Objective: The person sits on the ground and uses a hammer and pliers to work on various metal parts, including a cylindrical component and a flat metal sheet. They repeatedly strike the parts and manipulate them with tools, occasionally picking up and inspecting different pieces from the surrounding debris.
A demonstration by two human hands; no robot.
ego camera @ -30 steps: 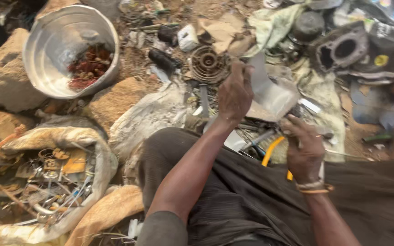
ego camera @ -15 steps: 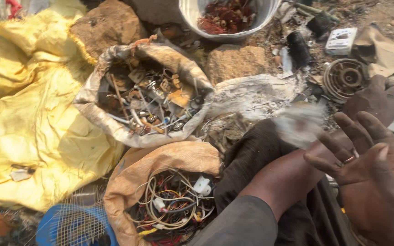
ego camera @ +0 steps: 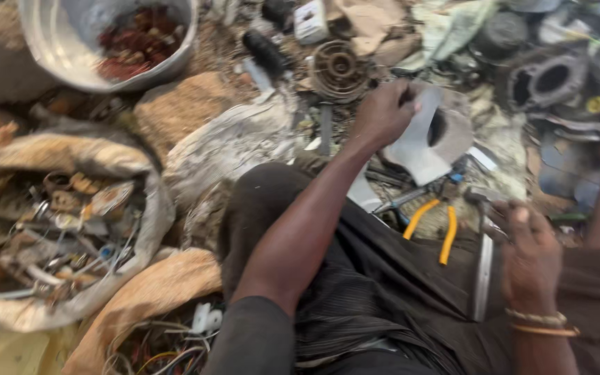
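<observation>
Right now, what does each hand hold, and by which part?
Left hand grips a grey metal plate by its left edge; right hand grips a hammer around its handle.

Lit by flat, soft daylight without hard shadows or glare, smeared throughout by motion blur, worst at the edges.

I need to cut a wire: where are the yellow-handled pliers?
The yellow-handled pliers lie on the ground right of centre, between the left hand and the right hand.

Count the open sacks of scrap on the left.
2. One sack sits mid-left, full of metal bits; another sack lies below it, holding wires. More may lie outside the view.
</observation>
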